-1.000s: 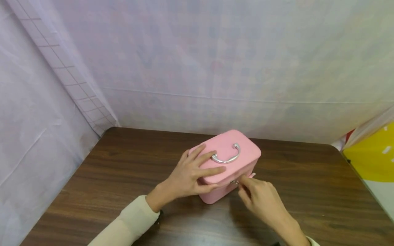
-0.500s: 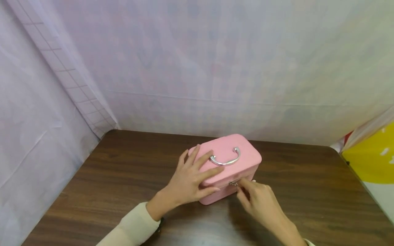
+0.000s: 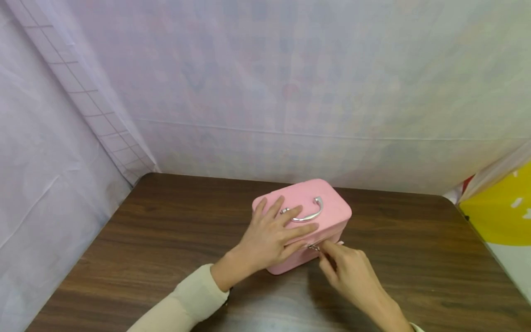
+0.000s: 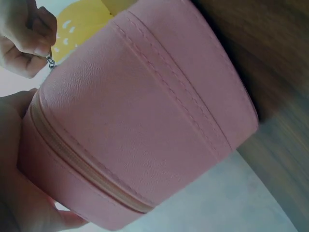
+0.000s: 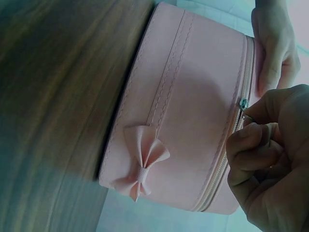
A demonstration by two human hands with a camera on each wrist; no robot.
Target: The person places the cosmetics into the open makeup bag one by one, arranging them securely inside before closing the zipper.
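A pink zip-up case (image 3: pixel 327 216) (image 4: pixel 145 111) (image 5: pixel 188 116) with a silver handle (image 3: pixel 309 216) on its lid stands on the brown wooden table (image 3: pixel 166 230). My left hand (image 3: pixel 274 235) lies flat on the lid with straight fingers, over the handle's left end. My right hand (image 3: pixel 342 267) (image 5: pixel 270 154) pinches the small metal zip pull (image 3: pixel 314 247) (image 5: pixel 245 115) (image 4: pixel 49 60) at the case's front side. A pink bow (image 5: pixel 142 157) decorates that front, below the zip line (image 5: pixel 239 125).
A pale fabric backdrop (image 3: pixel 290 92) closes the table's back and left sides. A yellow and white object (image 3: pixel 502 212) stands past the right edge. Bare tabletop lies left and right of the case.
My left hand has slid right along the lid, so its fingers now cover the handle's left end. My right hand stays pinched at the zip pull.
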